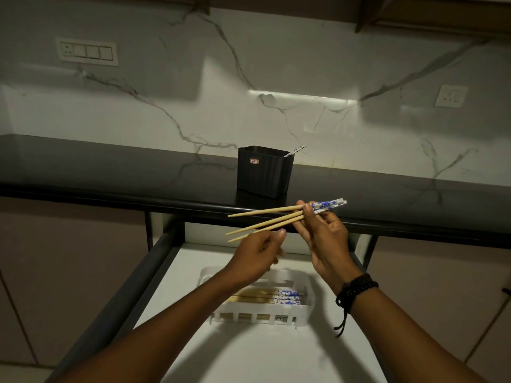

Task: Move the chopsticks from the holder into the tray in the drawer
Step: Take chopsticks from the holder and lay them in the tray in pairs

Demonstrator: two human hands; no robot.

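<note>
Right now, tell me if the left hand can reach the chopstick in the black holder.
Probably yes: the left hand sits just before the open-topped holder; only the chopsticks in the right hand cross between. The leftover chopstick leans out.

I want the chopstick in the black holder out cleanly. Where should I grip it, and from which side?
Pinch the chopstick by its patterned top end, from above right: only that end clears the holder rim, and it leans up and right, so pull along the lean.
</note>
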